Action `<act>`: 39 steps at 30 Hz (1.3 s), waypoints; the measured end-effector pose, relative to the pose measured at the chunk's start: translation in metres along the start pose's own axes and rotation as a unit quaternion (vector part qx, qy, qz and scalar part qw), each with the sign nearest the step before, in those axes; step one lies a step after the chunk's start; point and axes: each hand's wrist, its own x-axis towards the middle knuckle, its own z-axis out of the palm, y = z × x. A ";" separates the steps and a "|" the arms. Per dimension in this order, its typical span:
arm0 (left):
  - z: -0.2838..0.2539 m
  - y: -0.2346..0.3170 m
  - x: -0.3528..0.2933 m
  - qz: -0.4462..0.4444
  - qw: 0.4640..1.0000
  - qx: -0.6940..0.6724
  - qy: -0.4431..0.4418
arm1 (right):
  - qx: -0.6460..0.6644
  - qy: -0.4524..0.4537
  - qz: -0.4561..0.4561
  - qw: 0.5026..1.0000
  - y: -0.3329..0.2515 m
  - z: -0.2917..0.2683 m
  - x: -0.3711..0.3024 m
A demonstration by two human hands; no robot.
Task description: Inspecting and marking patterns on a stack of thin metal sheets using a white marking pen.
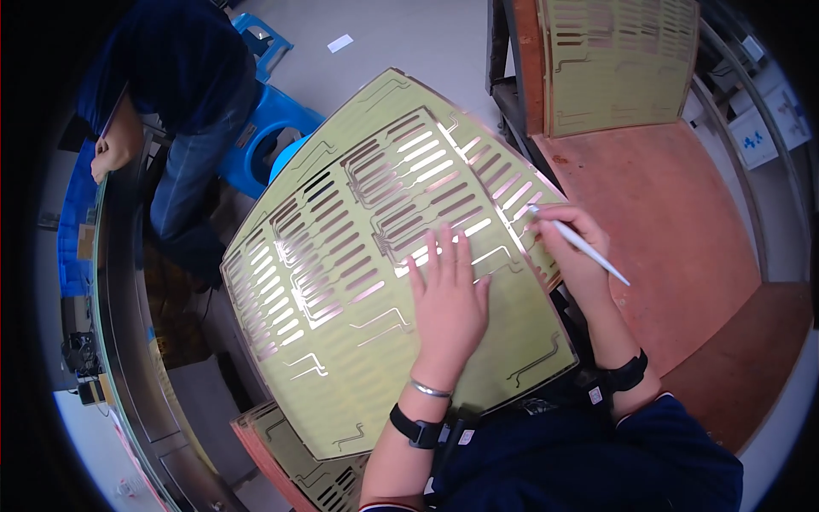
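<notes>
A large yellow-green panel with shiny copper-coloured bars and bent tracks, like a printed circuit sheet point(465, 354), lies in front of me. My left hand point(450, 299) rests flat on its right half, fingers spread. A bracelet and a dark strap circle that wrist. My right hand point(573, 243) is closed round a slim white pen-like tool point(595, 254) over the panel's right edge. One end of the tool points up-left toward the bars, the other sticks out down-right; its exact kind is unclear. Under the right edge, part of a second similar panel point(486, 154) shows.
A similar panel point(618, 94) leans on a reddish-brown board point(674, 222) at right. Another panel point(277, 431) lies low beneath mine. At left, a person in dark clothing point(188, 77) stands by a dark metal-edged bench point(141, 341). A blue plastic stool point(273, 119) stands behind.
</notes>
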 end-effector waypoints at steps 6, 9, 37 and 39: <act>0.012 0.080 -0.030 0.331 0.890 -0.217 -0.224 | 0.016 0.048 0.028 0.998 -0.003 -0.032 -0.009; 0.012 0.090 -0.058 0.360 0.833 -0.323 -0.266 | -0.009 0.059 0.028 0.998 0.003 -0.050 -0.015; -0.084 -0.195 -0.266 -0.516 0.798 -0.202 0.239 | -0.284 -0.062 -0.097 0.952 0.001 -0.031 -0.072; -0.083 -0.196 -0.268 -0.516 0.773 -0.243 0.277 | -0.262 -0.050 -0.052 0.962 0.001 -0.031 -0.071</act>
